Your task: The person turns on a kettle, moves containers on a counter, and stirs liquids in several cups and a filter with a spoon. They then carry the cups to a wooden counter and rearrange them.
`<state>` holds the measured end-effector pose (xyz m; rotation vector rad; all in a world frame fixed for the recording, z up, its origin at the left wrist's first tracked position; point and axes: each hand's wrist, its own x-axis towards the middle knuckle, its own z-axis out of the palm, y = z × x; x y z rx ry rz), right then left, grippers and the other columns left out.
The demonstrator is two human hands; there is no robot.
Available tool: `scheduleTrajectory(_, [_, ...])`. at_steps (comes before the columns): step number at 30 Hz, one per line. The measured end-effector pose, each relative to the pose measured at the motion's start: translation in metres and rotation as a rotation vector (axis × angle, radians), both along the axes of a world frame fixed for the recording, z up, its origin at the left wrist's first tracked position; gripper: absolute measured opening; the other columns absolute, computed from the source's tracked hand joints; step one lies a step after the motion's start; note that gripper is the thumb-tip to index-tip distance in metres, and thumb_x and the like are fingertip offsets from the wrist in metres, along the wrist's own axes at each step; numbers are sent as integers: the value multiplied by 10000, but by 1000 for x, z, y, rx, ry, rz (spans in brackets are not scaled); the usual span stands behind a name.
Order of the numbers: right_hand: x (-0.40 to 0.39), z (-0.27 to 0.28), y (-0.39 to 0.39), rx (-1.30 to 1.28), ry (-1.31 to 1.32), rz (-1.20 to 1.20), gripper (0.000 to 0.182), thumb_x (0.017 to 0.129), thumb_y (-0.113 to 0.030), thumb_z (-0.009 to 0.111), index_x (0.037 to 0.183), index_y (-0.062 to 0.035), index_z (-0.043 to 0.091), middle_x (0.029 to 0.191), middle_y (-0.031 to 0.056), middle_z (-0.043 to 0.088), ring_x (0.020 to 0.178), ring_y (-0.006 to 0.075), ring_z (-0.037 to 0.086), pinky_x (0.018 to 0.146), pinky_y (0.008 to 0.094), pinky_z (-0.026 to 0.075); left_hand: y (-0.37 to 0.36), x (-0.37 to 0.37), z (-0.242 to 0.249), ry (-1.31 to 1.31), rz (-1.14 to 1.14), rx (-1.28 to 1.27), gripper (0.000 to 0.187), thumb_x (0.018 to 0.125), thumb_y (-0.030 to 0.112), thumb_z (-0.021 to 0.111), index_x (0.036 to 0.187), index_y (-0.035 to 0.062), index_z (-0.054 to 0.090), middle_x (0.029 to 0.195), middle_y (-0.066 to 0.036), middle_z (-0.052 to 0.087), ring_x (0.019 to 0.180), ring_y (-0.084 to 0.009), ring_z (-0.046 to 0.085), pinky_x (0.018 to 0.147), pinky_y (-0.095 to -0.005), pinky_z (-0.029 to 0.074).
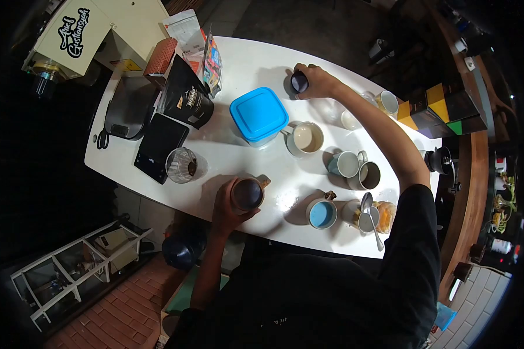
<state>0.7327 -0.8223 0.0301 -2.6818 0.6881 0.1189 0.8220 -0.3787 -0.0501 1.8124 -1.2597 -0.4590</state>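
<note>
My left hand point(224, 208) is wrapped around a brown mug point(247, 195) with a dark inside, near the front edge of the table. Its handle points away to the right. With my right arm stretched far across the table, my right hand point(315, 81) grips a small dark cup point(298, 82) by its side at the far edge. Between the two hands stand a clear tub with a blue lid point(259, 113) and a wide cream mug point(306, 138). A ribbed glass point(183, 165) with something brown inside is left of the brown mug.
Pale mugs point(344, 164) and a mug of blue liquid point(321, 214) stand on the right. A spoon point(371, 218) rests across a cup there. Left on the white table point(215, 157) are a black scale point(162, 145), coffee bags point(186, 96) and scissors point(102, 139).
</note>
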Motion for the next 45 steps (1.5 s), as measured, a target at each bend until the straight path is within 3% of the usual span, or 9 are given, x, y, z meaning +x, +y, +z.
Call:
scheduleTrajectory(7, [-1,-2,4,-38,40,-6,931,630,-451,856,1388,-101,443,1179,294,596,1079,446,628,960,467,524,0,1,1,-28,-5,-13,1030,608,390,949,1423,29,433,1327,-184,556,1237,-366,551,1043,-471,462])
scheduleTrajectory(13, [9,65,24,-222,42,28,852,742,-539,795,1427,-185,431,1270,274,563,1183,441,583,1034,489,467,1,2,1,1,-5,17,1027,598,383,951,1418,29,444,1344,-177,552,1250,-361,544,1054,-476,460])
scheduleTrajectory(15, [18,100,52,89,-233,236,850,793,-469,793,1475,-189,370,1310,232,549,1196,421,578,1011,487,482,0,2,-1,3,-11,9,1028,593,373,954,1418,32,445,1346,-178,550,1251,-362,543,1054,-478,460])
scheduleTrajectory(18, [25,122,102,246,-198,417,918,757,-471,825,1500,-243,339,1394,228,475,1273,437,510,1051,505,452,0,3,-2,21,-17,-18,1023,589,347,956,1420,42,444,1357,-178,540,1255,-363,540,1056,-479,458])
scheduleTrajectory(20, [26,128,131,-5,62,543,977,704,-447,865,1506,-316,323,1464,211,399,1343,448,433,1087,549,409,0,1,-2,16,-15,-34,1029,584,329,960,1422,51,432,1360,-175,536,1260,-365,536,1057,-481,456])
scheduleTrajectory(24, [35,92,148,-313,33,631,1063,622,-341,902,1497,-392,302,1437,153,409,1339,412,437,1060,594,403,0,1,-5,26,-6,-59,1077,563,310,970,1439,62,394,1362,-176,525,1264,-369,531,1058,-480,454])
scheduleTrajectory(33, [48,97,145,-224,51,603,934,655,-304,877,1443,-343,377,1346,180,445,1271,405,467,999,533,444,11,1,-4,65,-19,-218,1245,500,376,993,1474,65,281,1435,-207,374,1311,-402,430,1082,-507,414])
scheduleTrajectory(38, [46,136,154,-289,-63,577,894,657,-254,864,1416,-327,397,1268,162,452,1223,410,488,995,527,461,24,-8,-9,-205,87,-388,1112,557,453,965,1384,67,330,1351,-200,404,1245,-394,454,1045,-532,421])
scheduleTrajectory(45, [18,215,165,-508,-208,479,917,688,-331,862,1469,-355,383,1358,179,453,1280,390,484,992,530,459,30,-27,27,-242,62,-535,956,673,611,857,1293,55,387,1301,-181,426,1207,-364,475,1011,-523,438])
